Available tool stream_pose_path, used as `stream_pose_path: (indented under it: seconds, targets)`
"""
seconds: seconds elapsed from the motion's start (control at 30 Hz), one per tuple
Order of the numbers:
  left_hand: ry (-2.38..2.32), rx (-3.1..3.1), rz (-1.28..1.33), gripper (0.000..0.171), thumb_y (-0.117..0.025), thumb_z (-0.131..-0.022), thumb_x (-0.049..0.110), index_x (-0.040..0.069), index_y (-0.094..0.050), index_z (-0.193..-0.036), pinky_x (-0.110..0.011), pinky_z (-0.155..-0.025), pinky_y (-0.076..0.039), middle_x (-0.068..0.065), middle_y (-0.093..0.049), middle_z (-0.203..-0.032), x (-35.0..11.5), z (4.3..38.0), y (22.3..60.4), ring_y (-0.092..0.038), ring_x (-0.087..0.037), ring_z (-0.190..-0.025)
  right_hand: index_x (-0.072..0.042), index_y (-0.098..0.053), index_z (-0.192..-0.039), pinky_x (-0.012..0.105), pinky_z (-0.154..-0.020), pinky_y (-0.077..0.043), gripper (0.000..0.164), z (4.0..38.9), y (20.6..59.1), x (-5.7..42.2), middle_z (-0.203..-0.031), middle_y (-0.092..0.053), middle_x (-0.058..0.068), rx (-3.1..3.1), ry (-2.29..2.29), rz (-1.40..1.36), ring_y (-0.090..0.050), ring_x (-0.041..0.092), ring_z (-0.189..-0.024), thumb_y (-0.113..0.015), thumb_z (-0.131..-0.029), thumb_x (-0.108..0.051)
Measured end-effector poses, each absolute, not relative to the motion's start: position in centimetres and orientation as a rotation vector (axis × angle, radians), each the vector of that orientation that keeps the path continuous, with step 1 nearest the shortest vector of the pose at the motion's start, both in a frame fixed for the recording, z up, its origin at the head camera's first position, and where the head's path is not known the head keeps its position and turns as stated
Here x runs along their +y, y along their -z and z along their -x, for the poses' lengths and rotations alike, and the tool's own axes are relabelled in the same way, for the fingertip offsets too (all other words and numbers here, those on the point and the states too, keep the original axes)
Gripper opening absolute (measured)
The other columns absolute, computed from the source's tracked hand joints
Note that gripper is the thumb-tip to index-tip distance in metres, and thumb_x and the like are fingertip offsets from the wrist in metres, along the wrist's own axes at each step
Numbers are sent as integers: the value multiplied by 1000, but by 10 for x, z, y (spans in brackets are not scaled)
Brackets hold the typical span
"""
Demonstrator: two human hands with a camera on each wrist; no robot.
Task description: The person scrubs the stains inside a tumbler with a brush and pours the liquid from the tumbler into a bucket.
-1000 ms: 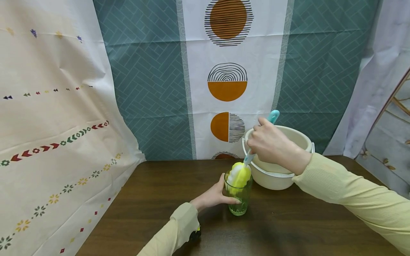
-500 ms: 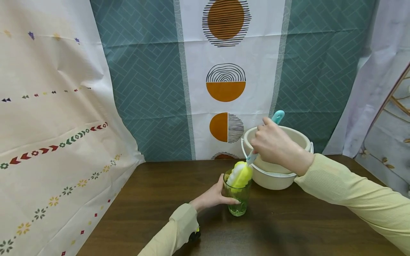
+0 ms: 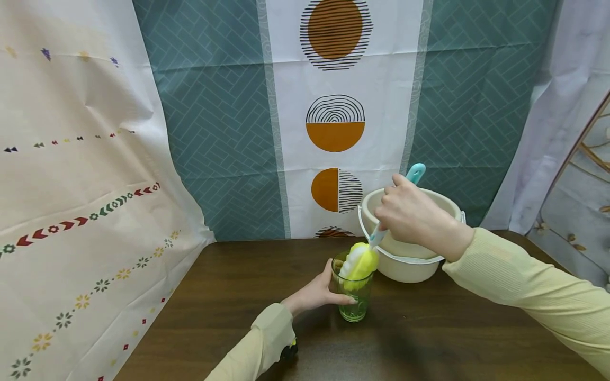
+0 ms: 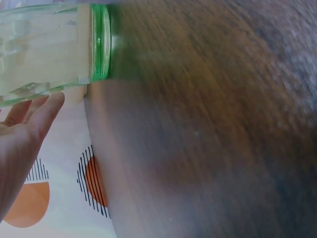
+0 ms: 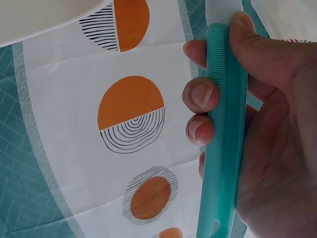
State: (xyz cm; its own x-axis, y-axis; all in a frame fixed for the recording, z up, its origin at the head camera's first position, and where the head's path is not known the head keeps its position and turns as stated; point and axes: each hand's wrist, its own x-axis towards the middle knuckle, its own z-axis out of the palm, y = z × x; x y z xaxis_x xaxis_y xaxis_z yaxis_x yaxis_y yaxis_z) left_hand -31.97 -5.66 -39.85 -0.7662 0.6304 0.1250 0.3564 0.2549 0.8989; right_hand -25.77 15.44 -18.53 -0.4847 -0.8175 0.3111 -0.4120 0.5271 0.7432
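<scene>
Left hand (image 3: pixel 316 294), right hand (image 3: pixel 412 212): two hands. Sleeves (image 3: pixel 529 286): two. Glass (image 3: pixel 353 311): one. Brush (image 3: pixel 366 263): one. Bucket (image 3: pixel 407 270): one. Table (image 3: pixel 229 296): one. Round motifs (image 3: pixel 335 136), head view: four.

Both sleeves (image 3: pixel 514 278) are long and pale yellow, the right finely ribbed.

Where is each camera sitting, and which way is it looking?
Head: worn on the person's head, looking forward and down at the green glass, sponge brush and pale bucket; the left hand, right hand and sleeves show.
Left wrist: worn there, facing the glass, which appears sideways, and the table; part of the left hand shows.
Right wrist: worn there, facing the brush's turquoise handle, with patterned cloth behind; the gripping right hand shows.
Shared: head and right wrist both show that handle and the cloth's orange shapes.
</scene>
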Motion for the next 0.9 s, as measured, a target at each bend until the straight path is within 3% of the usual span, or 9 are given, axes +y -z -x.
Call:
stream_pose_path:
  seconds: [0.9]
  targets:
    - [-1509,2266,-848,85,-77,-72,29,19,-18,-132,-37,-94,-27,6,-41,-119,-59,319,395,-39,-10,-112,-14,-45,-51,35,-59,-28,38,262,185,144,-45,-36,0,-2086,748,-972,-40,19,-49,-73,-70,-32]
